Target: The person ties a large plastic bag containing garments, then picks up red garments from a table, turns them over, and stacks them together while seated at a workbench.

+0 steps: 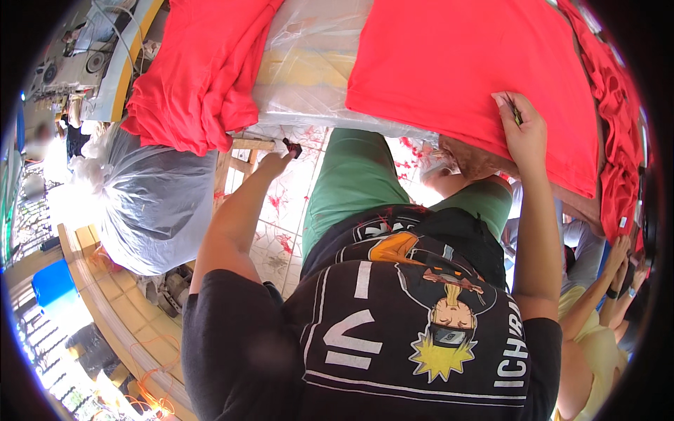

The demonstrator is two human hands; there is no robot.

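Observation:
My right hand [528, 137] is closed around small dark thread snips [516, 111], over the lower part of a red garment [456, 59] spread flat on the table. Low on the left, my left hand [279, 163] hangs below the table's edge, its fingers closed on a small dark red piece [293, 148] whose kind I cannot make out. Between the two garments shows the plastic-covered tabletop [302, 74]. A second red garment [203, 70] lies bunched at the table's left, draping over its edge.
A large tied plastic bag [158, 203] stands at the left beside a wooden stool [242, 158]. Red thread scraps [275, 203] litter the tiled floor. More red cloth [614, 105] lies along the right, where another person's hands [618, 256] reach in.

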